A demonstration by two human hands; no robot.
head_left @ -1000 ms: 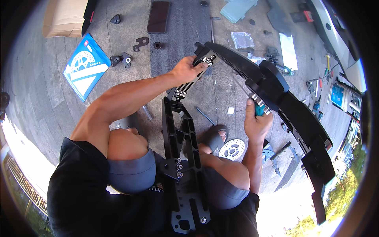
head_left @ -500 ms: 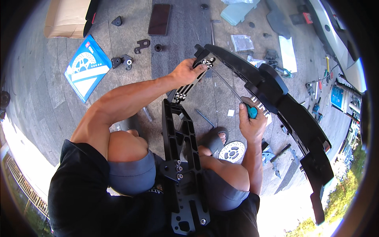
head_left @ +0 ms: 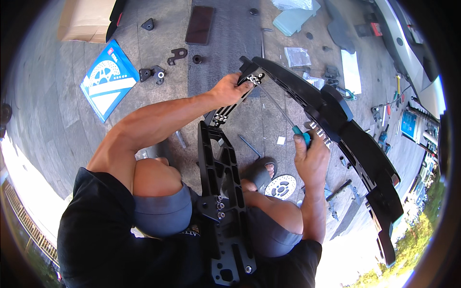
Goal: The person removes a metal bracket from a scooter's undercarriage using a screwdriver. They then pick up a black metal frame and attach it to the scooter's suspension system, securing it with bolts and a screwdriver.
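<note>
My left hand (head_left: 227,91) is closed round the upper end of a slotted black metal bracket (head_left: 235,105), close to the silver bolts where it meets a long curved black fender (head_left: 307,93). My right hand (head_left: 313,161) grips a screwdriver (head_left: 301,135) by its teal handle; the long shaft slants up to those bolts. Whether the tip sits in a bolt head is too small to tell. Below, the bracket joins a black openwork metal frame (head_left: 205,165) that lies between my knees. The fender arches over to the right, past my right hand.
A perforated brake disc (head_left: 280,187) lies by my right sandal (head_left: 264,174). Ahead on the floor are a blue-and-white package (head_left: 108,80), a phone (head_left: 200,26), small black brackets (head_left: 152,74) and plastic bags (head_left: 297,56). Tools, including a teal drill (head_left: 383,138), lie at right.
My right hand has turned on the screwdriver, and more of its teal handle shows. The fender's lower end has shifted slightly upward. My left hand keeps its grip on the bracket.
</note>
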